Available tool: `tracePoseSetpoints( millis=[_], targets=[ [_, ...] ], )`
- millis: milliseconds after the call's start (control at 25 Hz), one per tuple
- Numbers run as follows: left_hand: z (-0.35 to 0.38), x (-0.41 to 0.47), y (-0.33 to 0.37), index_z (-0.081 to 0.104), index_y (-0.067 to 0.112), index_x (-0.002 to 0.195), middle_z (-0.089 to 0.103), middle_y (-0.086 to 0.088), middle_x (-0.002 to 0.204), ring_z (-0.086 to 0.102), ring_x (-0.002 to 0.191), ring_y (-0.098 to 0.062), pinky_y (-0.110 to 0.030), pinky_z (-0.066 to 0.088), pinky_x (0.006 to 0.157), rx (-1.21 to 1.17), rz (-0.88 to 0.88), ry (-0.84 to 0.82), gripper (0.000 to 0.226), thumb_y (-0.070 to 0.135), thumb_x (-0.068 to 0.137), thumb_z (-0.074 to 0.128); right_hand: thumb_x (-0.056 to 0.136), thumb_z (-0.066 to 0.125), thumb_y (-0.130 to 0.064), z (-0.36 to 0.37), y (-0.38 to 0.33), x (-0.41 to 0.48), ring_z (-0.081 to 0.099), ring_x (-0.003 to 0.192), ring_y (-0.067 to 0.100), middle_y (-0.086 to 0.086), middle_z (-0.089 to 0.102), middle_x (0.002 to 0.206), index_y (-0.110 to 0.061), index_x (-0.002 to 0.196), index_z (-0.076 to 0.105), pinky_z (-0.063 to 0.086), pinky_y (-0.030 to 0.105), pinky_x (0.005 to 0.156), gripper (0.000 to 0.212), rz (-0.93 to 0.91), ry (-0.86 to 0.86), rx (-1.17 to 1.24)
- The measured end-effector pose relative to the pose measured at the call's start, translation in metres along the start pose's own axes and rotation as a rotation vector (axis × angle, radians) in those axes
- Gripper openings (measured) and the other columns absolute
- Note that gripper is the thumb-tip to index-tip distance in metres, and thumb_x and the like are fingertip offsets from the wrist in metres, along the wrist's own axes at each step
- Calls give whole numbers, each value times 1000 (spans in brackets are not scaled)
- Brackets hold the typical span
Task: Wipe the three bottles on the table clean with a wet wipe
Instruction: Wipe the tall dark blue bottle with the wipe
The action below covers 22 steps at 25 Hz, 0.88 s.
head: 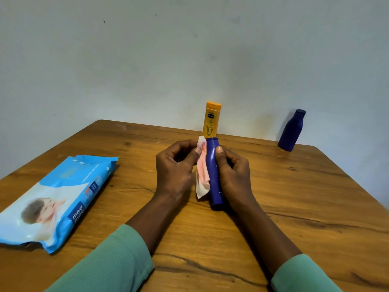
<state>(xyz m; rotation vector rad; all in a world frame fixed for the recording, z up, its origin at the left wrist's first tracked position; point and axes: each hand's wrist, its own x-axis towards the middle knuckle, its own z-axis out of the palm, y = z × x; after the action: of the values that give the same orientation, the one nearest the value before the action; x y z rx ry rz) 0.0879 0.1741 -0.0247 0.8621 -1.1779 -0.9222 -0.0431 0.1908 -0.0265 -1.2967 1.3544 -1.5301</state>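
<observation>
Gripping the blue bottle, right hand is likely risking a wet slip; left hand is pinching the wipe.

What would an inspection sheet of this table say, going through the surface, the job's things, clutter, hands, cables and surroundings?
Surface: brown wooden table, with dark grain lines and knots.
Job's things: slim dark blue plastic bottle held between the hands; white-and-pink wet wipe against its left side; yellow plastic lotion bottle standing at the far edge; rounded dark blue bottle standing at the far right by the wall.
Clutter: blue-and-white soft pack of wipes lying flat on the left.
Hands: left hand pinches the wipe; right hand grips the slim bottle.
Cables: nothing seen.
Surroundings: pale plain wall behind the table; green sleeves on both arms.
</observation>
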Motion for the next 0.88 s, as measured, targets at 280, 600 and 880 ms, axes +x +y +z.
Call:
tracePoseSetpoints(
  millis=[280, 600, 880],
  targets=[
    [-12, 1, 3, 78, 16, 115, 77, 3, 112, 72, 106, -10, -27, 62, 85, 150, 82, -118, 24, 9, 92, 74, 106, 51, -44, -2, 4, -1, 73, 91, 35, 8, 79, 97, -21, 111, 74, 59, 49, 83, 32, 111, -164, 160],
    [-13, 2, 3, 79, 15, 107, 78, 5, 99, 73, 94, -7, -28, 63, 81, 244, 81, 32, 17, 9, 92, 76, 108, 47, -43, -7, 5, 0, 70, 67, 21, 9, 77, 87, -20, 115, 69, 58, 28, 56, 32, 149, -284, 161],
    [-8, 1, 8, 78, 14, 107, 77, 2, 101, 73, 95, -8, -30, 63, 82, 319, 124, 45, 17, 8, 92, 75, 98, 60, -53, -11, 5, 1, 67, 62, 23, 13, 75, 87, -17, 117, 69, 57, 34, 53, 42, 91, -382, 148]
  ],
)
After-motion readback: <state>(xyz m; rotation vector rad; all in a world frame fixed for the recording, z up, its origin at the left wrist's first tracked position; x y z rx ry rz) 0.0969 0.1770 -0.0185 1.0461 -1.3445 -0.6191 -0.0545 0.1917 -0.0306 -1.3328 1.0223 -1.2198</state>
